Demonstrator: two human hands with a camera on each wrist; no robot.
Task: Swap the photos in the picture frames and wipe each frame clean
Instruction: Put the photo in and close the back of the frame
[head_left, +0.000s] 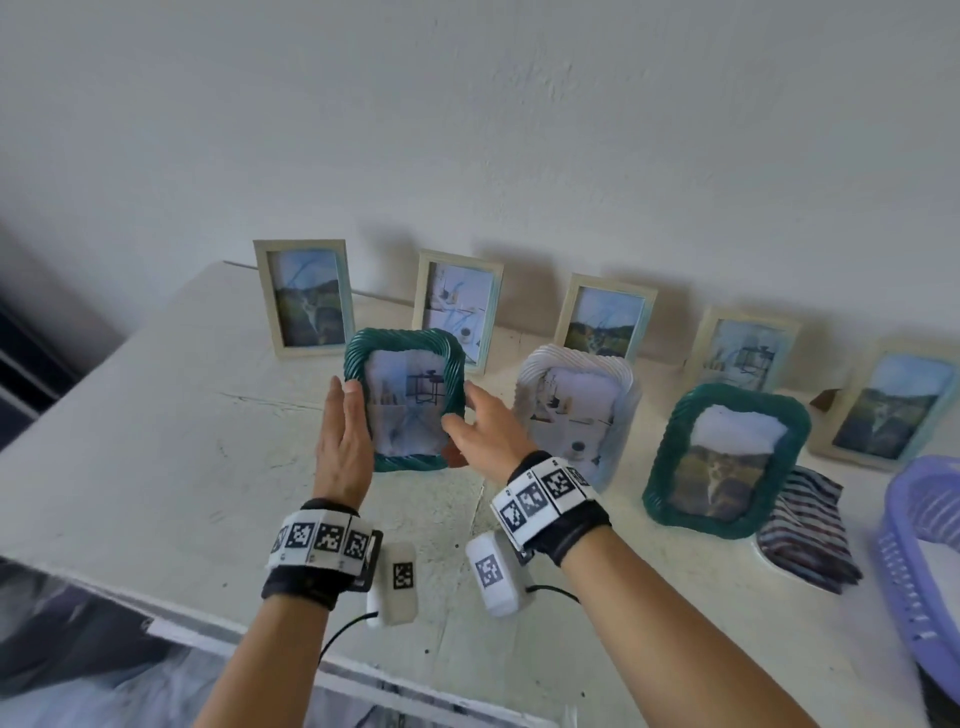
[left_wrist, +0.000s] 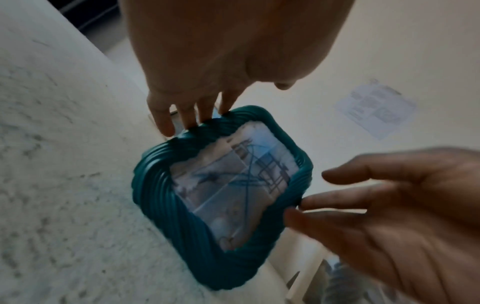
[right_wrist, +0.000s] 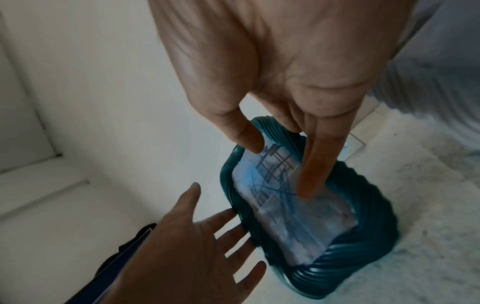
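Note:
A teal ribbed frame (head_left: 405, 400) (left_wrist: 161, 207) (right_wrist: 358, 205) with a room photo behind its glass stands upright on the white table (head_left: 156, 415). My left hand (head_left: 345, 410) (left_wrist: 192, 115) is at its left side, fingers straight, their tips against the edge. My right hand (head_left: 467, 415) (right_wrist: 280, 144) is at the frame's right side with spread, relaxed fingers. Its thumb lies over the front right edge, and one finger crosses the glass in the right wrist view. Neither hand is curled round the frame. A striped cloth (head_left: 805, 530) lies folded at the right.
A white ribbed frame (head_left: 576, 410) and a second teal frame (head_left: 724, 457) stand just to the right. Several pale wooden frames (head_left: 304, 296) line the wall behind. A purple basket (head_left: 914, 545) sits at the far right. The table's front edge runs close below my wrists.

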